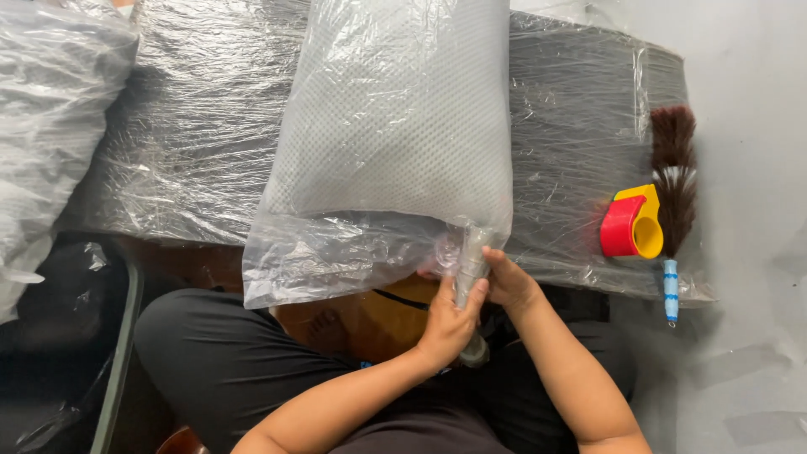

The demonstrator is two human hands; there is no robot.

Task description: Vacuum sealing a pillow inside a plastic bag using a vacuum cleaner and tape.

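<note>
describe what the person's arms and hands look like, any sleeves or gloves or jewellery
Both forearms are bare to as far up as the frame shows, with no sleeve cuff in view. The left hand and right hand wear no gloves. No watch, bracelet or ring shows. Below them are dark trousers.

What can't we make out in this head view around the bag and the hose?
- Hose tip: hidden inside the plastic bag, crumpled film blurs it.
- Left hand palm and right hand fingers: wrapped behind the hose.
- Hose lower end: lost against dark clothing.
- Top of the bagged grey cushion: cut off by the upper edge.
- Tape dispenser: partly covers the feather duster.
</note>
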